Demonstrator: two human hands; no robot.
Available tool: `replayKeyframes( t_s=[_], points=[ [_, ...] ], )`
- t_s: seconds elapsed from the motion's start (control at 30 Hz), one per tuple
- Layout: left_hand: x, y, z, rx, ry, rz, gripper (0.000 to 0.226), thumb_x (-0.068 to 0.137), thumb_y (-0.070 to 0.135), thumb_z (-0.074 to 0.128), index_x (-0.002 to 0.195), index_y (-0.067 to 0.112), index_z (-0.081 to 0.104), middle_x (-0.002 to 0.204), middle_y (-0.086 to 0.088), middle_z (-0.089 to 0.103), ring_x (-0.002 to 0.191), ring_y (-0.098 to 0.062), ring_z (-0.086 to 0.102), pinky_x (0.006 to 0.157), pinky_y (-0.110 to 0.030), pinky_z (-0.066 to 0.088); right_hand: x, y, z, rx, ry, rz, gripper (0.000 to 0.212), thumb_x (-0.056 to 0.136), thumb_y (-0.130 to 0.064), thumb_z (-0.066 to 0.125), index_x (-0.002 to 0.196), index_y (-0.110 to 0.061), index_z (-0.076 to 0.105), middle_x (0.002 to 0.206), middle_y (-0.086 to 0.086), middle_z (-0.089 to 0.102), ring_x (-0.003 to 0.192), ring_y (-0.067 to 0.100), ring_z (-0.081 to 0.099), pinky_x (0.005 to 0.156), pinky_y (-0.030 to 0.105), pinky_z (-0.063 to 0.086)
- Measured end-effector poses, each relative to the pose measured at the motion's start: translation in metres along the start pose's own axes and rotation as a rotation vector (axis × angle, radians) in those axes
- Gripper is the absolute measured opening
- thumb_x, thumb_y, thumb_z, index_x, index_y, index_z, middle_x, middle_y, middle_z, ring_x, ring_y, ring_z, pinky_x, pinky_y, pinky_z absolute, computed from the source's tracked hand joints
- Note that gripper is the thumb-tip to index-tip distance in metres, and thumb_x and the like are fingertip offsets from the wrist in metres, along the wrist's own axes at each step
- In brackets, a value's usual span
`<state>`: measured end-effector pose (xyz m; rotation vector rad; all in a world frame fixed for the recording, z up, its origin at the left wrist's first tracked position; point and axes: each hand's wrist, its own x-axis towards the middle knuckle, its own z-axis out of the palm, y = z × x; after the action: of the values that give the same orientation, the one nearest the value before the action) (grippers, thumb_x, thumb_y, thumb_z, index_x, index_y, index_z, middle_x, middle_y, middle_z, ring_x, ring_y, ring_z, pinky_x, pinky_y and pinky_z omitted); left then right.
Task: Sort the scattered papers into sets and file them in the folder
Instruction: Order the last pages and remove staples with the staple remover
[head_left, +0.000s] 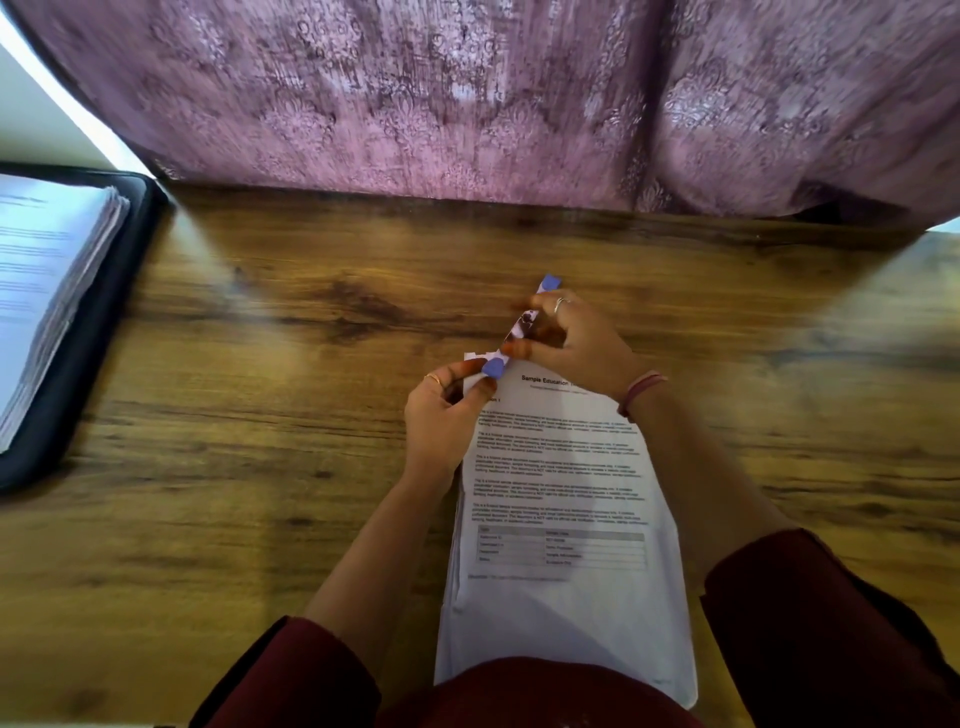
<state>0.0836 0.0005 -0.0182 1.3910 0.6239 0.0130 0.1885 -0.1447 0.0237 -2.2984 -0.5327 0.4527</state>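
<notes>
A stack of printed papers (563, 519) lies on the wooden desk (260, 415) in the lower centre of the frame, its near end reaching the person's lap and its top sheet showing paragraphs of text and a small table. At the stack's far left corner both hands work on a stapler (519, 332) with blue ends and a patterned body, which stands slanted from that corner up toward the centre of the frame. The left hand (441, 415) has a narrow grip, thumb and forefinger pinching the corner of the papers just beside the stapler's lower blue end. The right hand (576, 345) grips the stapler's body, fingers curled round it, with a ring on one finger and a pink band at the wrist. At the left edge of the frame an open black folder (98, 312) holds a thick pile of filed sheets (47, 291). A purple patterned curtain (467, 93) hangs behind the desk across the top.
</notes>
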Motion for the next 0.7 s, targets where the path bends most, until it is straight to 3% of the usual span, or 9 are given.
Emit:
replayKeyframes(
  t_s=[0.2,0.4,0.53,0.6,0.67,0.7],
  points=[
    [-0.003,0.001,0.0,0.008,-0.035,0.054,0.019,0.087,0.01,0.069,0.099,0.025,0.07,0.085,0.007,0.075,0.077,-0.009,0.072,0.06,-0.017,0.055,0.008,0.003,-0.002,0.376,-0.042,0.217,0.087,0.069,-0.026,0.085,0.142,-0.01,0.04,0.132,0.004,0.056,0.101,0.006,0.063,0.078,0.012,0.051],
    [-0.011,0.004,-0.002,0.045,-0.086,0.159,0.02,0.089,0.012,0.068,0.106,0.023,0.069,0.089,0.006,0.075,0.08,-0.012,0.072,0.063,-0.021,0.057,0.01,0.0,-0.01,0.545,-0.112,0.206,0.075,0.067,-0.017,0.086,0.134,-0.016,0.052,0.112,-0.004,0.07,0.102,0.01,0.068,0.088,0.029,0.056],
    [-0.018,0.006,-0.002,0.055,-0.093,0.206,0.022,0.088,0.015,0.068,0.108,0.023,0.069,0.093,0.0,0.074,0.084,-0.027,0.069,0.069,-0.037,0.061,0.008,-0.002,-0.018,0.612,-0.167,0.168,0.079,0.061,-0.012,0.089,0.13,-0.022,0.051,0.119,-0.003,0.067,0.103,0.012,0.068,0.082,0.029,0.057],
    [-0.021,0.008,-0.002,0.074,-0.09,0.226,0.022,0.089,0.015,0.068,0.109,0.024,0.069,0.093,-0.004,0.074,0.086,-0.036,0.066,0.071,-0.046,0.059,0.006,-0.004,-0.022,0.579,-0.183,0.156,0.069,0.062,-0.015,0.089,0.121,-0.026,0.054,0.11,-0.004,0.072,0.096,0.01,0.07,0.074,0.024,0.058],
    [-0.024,0.01,-0.003,0.094,-0.094,0.249,0.022,0.088,0.015,0.068,0.108,0.024,0.068,0.093,-0.001,0.074,0.086,-0.034,0.067,0.072,-0.045,0.06,0.004,-0.007,-0.026,0.535,-0.194,0.144,0.057,0.062,-0.02,0.089,0.109,-0.028,0.06,0.098,-0.01,0.075,0.088,0.008,0.072,0.065,0.018,0.055],
    [-0.026,0.011,-0.003,0.098,-0.095,0.265,0.023,0.088,0.015,0.068,0.108,0.025,0.068,0.093,0.004,0.075,0.085,-0.026,0.07,0.07,-0.038,0.061,0.003,-0.008,-0.027,0.526,-0.192,0.137,0.054,0.06,-0.021,0.089,0.106,-0.028,0.061,0.096,-0.011,0.075,0.087,0.009,0.072,0.064,0.017,0.055]
  ],
)
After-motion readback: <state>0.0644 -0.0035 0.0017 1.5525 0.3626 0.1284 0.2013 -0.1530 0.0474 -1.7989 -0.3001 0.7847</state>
